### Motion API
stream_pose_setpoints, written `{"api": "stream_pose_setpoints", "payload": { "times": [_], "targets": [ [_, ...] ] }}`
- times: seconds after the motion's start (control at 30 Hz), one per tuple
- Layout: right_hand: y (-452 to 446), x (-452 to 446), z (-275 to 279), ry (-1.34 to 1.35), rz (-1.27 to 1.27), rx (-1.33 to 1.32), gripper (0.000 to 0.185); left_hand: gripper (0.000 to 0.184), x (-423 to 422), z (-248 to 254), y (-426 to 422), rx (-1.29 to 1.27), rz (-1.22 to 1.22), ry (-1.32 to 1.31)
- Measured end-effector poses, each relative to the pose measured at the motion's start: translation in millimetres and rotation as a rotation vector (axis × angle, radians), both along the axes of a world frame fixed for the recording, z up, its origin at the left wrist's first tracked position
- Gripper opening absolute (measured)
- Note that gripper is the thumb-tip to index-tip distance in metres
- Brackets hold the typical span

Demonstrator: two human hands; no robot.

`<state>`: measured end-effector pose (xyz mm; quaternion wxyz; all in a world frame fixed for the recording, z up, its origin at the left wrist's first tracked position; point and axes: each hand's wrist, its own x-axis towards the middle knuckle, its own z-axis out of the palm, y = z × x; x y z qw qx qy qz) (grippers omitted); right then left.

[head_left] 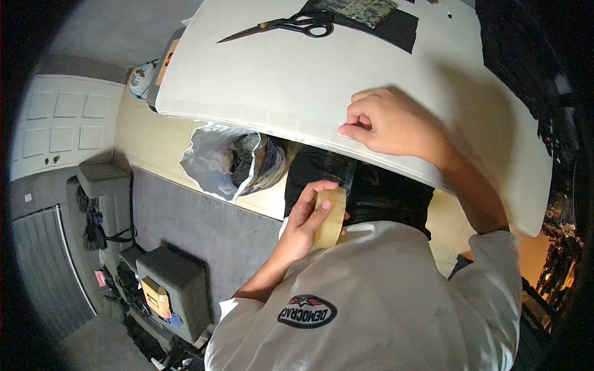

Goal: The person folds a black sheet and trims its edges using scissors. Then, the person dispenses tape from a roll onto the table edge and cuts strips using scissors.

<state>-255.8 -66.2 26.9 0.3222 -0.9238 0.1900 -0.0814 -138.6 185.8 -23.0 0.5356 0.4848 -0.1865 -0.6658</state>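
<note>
My left hand (304, 217) is wrapped around a roll of clear packing tape (331, 217), held over my lap. From the roll a see-through strip of tape (350, 175) appears to rise toward the table's near edge; where it ends is hard to make out. My right hand (378, 123) rests on the white table (278, 80) at that edge, its fingers curled in and the thumb pressed to them. Whatever those fingers may hold is hidden.
Black-handled scissors (297, 25) lie across the table's far side, beside black fabric (396, 31) and a camouflage-patterned piece (365, 8). Below the near edge stands an open plastic bag (213, 164) with dark material inside. A grey sofa piece (173, 284) carries a small box (156, 297).
</note>
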Motion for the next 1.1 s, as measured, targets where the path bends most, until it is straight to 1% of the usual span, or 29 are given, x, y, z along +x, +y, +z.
{"api": "stream_pose_setpoints", "payload": {
  "times": [0.2,0.3,0.37,0.5,0.57,0.8,0.87,0.9,0.97,1.1],
  "targets": [
    [-1,-1,2,0.024,0.016,-0.058,0.030,0.032,0,-1,0,0.006,0.006,0.021],
    [0,-1,-3,-0.028,-0.008,-0.085,0.028,0.032,0,-1,0,0.001,-0.006,0.012],
    [-1,4,5,0.170,-0.019,-0.080,0.026,0.032,-1,0,-1,0.003,-0.011,-0.021],
    [0,5,14,0.146,-0.030,-0.052,0.025,0.032,0,0,-2,-0.007,-0.027,-0.022],
    [0,6,15,0.188,-0.057,-0.053,0.026,0.038,-1,0,-1,0.011,-0.012,-0.065],
    [-3,9,18,0.215,-0.058,-0.062,0.031,0.038,0,-3,1,-0.006,-0.006,-0.060],
    [-4,11,28,0.378,-0.050,-0.171,0.035,0.035,1,-2,0,-0.017,-0.020,-0.029],
    [-8,10,27,0.377,-0.048,-0.175,0.035,0.035,1,-2,0,-0.019,-0.017,-0.029],
    [-19,6,23,0.441,-0.075,-0.134,0.041,0.034,0,-2,0,-0.023,-0.015,-0.023],
    [-25,-1,27,0.467,-0.088,-0.060,0.041,0.033,0,-2,0,-0.032,-0.011,-0.022]
  ]
}}
